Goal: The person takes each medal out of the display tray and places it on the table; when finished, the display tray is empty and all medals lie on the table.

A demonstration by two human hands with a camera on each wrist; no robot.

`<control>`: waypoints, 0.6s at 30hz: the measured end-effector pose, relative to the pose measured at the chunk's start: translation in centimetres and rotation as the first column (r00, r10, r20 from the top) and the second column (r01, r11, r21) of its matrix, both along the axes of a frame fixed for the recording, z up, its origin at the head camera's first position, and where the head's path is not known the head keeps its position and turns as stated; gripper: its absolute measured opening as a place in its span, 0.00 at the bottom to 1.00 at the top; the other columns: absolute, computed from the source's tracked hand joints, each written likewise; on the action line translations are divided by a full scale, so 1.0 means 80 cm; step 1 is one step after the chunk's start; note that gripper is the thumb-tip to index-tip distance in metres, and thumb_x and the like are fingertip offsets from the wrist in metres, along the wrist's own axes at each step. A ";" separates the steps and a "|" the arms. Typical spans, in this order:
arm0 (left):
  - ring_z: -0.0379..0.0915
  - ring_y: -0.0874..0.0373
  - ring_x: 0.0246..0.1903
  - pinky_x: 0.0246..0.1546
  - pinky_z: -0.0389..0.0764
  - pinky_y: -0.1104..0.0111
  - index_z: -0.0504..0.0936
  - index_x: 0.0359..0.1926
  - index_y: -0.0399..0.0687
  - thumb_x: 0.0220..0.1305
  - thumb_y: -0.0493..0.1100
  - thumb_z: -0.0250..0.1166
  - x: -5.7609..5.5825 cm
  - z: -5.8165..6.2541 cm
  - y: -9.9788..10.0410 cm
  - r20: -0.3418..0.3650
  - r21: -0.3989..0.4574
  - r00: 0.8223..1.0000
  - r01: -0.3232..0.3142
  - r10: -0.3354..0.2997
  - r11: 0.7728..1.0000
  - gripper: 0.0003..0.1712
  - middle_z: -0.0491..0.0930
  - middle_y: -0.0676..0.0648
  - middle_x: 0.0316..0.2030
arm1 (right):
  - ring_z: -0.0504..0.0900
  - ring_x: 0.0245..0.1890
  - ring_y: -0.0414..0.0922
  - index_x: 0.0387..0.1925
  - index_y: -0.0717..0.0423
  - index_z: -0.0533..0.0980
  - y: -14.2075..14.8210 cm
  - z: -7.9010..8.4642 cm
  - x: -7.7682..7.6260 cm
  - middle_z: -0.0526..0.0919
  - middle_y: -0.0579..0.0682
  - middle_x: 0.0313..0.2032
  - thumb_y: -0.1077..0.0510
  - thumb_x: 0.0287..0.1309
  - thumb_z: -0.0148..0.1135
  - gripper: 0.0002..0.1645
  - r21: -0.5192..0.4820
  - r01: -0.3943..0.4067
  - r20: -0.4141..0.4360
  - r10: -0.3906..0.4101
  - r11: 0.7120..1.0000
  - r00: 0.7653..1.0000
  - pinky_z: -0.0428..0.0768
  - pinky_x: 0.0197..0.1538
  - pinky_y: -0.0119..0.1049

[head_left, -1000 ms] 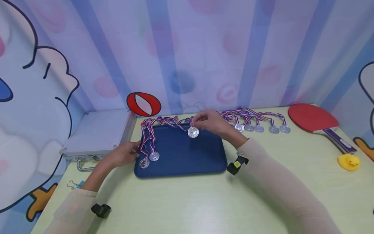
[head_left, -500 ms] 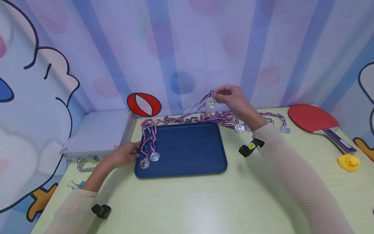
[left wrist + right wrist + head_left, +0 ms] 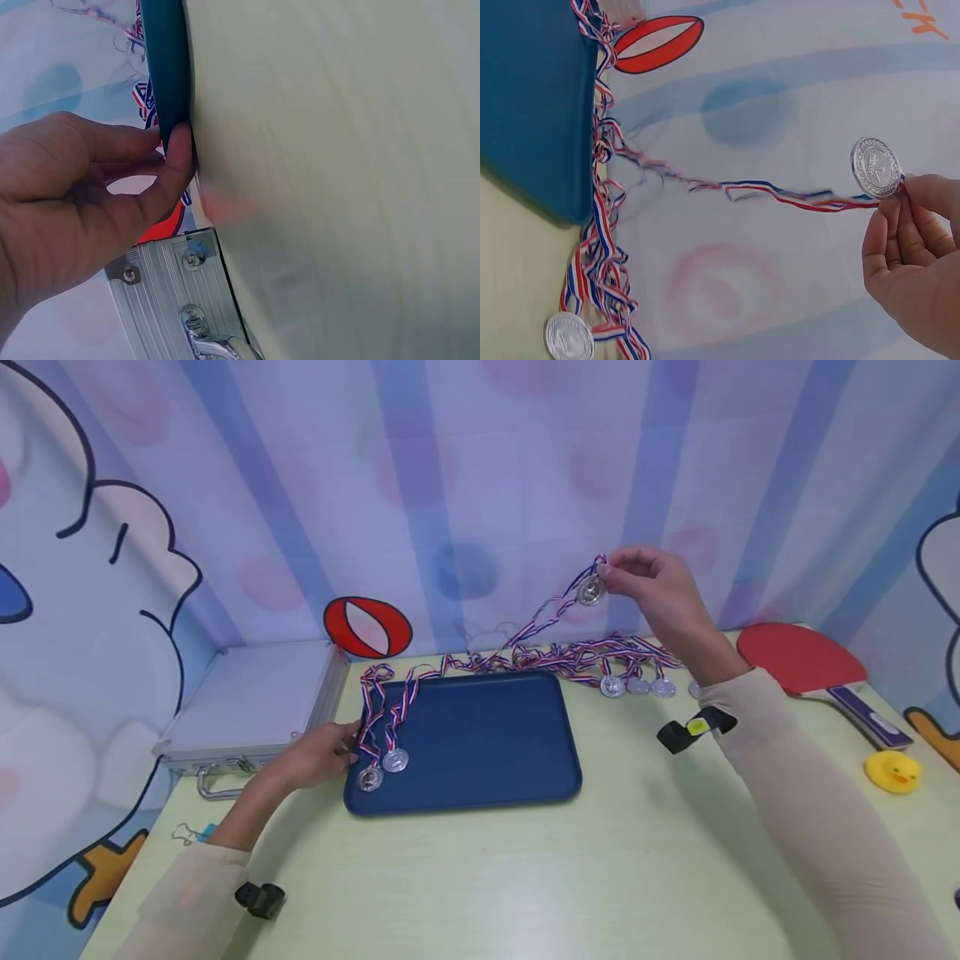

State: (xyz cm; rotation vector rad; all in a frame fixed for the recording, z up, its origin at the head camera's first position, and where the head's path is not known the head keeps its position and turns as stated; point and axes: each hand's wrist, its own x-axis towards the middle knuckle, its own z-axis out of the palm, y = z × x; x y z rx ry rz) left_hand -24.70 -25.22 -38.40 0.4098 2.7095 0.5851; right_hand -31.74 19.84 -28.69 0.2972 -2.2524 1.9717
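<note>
The tray (image 3: pixel 487 743) lies at the lower centre of the head view, ribbons (image 3: pixel 558 657) tangled along its back edge and on rightward. Left of centre, the left hand (image 3: pixel 324 756) pinches the tray's rim; upper right of centre, the right hand (image 3: pixel 663 589) has thumb and fingers closed on ribbon beside a raised medal (image 3: pixel 591 590). Two medals (image 3: pixel 396 761) lie at the tray's left end, at least four more medals (image 3: pixel 612 686) right of it. The work seems partway: the raised medal is not yet laid down, and its ribbon runs into the tangle.
</note>
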 end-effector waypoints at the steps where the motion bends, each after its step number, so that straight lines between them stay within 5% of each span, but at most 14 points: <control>1: 0.74 0.48 0.44 0.39 0.79 0.63 0.54 0.67 0.26 0.64 0.32 0.54 0.000 0.000 0.000 -0.002 -0.001 1.000 -0.001 0.001 1.000 0.33 0.76 0.33 0.49 | 0.79 0.41 0.39 0.43 0.54 0.76 0.005 0.000 0.002 0.82 0.42 0.37 0.48 0.54 0.64 0.18 0.016 0.006 -0.004 -0.006 1.000 1.000 0.66 0.62 0.46; 6: 0.74 0.49 0.42 0.37 0.78 0.64 0.54 0.67 0.27 0.64 0.33 0.55 -0.001 0.001 -0.001 0.001 -0.004 1.000 -0.014 0.014 1.000 0.33 0.76 0.33 0.49 | 0.79 0.41 0.39 0.43 0.57 0.76 0.027 -0.001 0.014 0.82 0.43 0.37 0.49 0.55 0.63 0.19 0.051 0.013 -0.015 -0.013 0.999 1.000 0.69 0.60 0.39; 12: 0.74 0.49 0.43 0.36 0.78 0.65 0.53 0.67 0.27 0.64 0.32 0.54 -0.002 -0.001 0.000 0.010 0.020 1.000 -0.012 0.011 1.000 0.33 0.76 0.33 0.48 | 0.78 0.44 0.40 0.47 0.54 0.74 0.049 -0.013 0.040 0.82 0.42 0.42 0.43 0.56 0.60 0.24 0.211 0.012 0.059 -0.025 0.977 0.998 0.67 0.61 0.48; 18: 0.74 0.51 0.41 0.35 0.77 0.66 0.54 0.67 0.27 0.63 0.32 0.55 -0.002 -0.002 0.003 0.006 0.023 1.000 -0.007 0.007 1.000 0.34 0.77 0.34 0.47 | 0.79 0.43 0.39 0.48 0.53 0.74 0.075 -0.040 0.067 0.81 0.41 0.41 0.41 0.58 0.58 0.25 0.381 -0.032 0.118 -0.014 0.924 0.993 0.77 0.45 0.29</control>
